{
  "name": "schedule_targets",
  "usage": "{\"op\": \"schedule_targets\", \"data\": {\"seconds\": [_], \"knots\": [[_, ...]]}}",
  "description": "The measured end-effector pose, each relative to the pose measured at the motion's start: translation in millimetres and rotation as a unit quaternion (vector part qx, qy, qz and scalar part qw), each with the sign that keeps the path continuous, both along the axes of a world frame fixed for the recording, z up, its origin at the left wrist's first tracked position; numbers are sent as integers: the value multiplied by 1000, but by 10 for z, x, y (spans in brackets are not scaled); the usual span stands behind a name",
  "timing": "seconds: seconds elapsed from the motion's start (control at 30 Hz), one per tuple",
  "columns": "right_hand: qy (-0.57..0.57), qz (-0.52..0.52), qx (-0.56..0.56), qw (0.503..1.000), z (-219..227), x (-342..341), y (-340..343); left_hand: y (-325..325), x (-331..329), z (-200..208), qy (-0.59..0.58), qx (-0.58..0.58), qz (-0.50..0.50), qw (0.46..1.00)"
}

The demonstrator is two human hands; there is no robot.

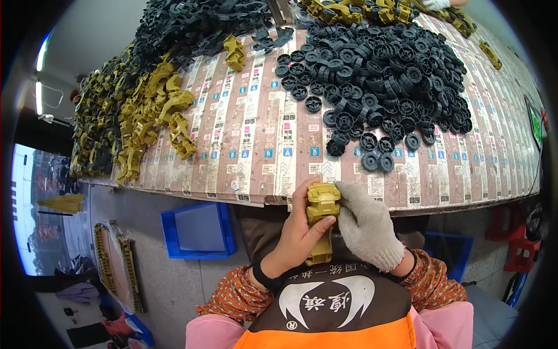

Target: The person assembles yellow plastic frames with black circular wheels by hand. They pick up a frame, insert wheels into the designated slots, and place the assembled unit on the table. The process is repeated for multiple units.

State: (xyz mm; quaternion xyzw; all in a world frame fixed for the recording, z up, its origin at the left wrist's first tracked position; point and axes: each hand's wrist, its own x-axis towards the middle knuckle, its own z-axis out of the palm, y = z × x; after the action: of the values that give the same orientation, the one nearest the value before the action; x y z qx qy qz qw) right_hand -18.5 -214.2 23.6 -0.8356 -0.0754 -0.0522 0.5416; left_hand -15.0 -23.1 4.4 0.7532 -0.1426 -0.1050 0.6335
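Note:
At the table's near edge, my bare left hand (pixel 300 235) is closed around a yellow plastic toy vehicle body (pixel 323 200), its thumb lying across the front. The body is held upright, its lower end close to my apron. My right hand (pixel 366 227), in a grey-white knitted glove, presses against the right side of the body with its fingers bent. Whatever those gloved fingertips may hold is hidden behind the hand. Just beyond, loose black plastic wheels (pixel 385 163) lie on the table, the nearest ones a short way above my right hand.
The table (pixel 261 168) is covered in printed paper. A large wheel pile (pixel 378 75) spreads at right. Yellow bodies (pixel 160 104) heap at left, beside dark plastic parts (pixel 192 29). A blue bin (pixel 197 231) sits below the table. Another person's gloved hand (pixel 436 4) shows at far right.

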Motion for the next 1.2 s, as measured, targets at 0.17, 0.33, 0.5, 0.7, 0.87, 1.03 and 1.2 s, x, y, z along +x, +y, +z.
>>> {"op": "schedule_targets", "data": {"seconds": [0.17,0.33,0.5,0.7,0.87,1.03,1.2], "knots": [[44,32,-52,997,79,6,-120,60,21,-20,9,24,-85,996],[309,53,99,944,380,68,-205,83,13,19,67,41,-135,988],[2,41,-56,998,179,343,-445,46,104,3,151,-117,-110,975],[-121,-15,-403,907,275,630,-633,126,183,154,265,-266,52,925],[-169,36,-428,887,78,683,-584,170,191,105,287,-276,78,914],[-167,108,-401,894,220,771,-599,139,166,87,299,-288,86,906],[-175,113,-412,887,248,882,-604,138,199,121,311,-331,82,887]]}}
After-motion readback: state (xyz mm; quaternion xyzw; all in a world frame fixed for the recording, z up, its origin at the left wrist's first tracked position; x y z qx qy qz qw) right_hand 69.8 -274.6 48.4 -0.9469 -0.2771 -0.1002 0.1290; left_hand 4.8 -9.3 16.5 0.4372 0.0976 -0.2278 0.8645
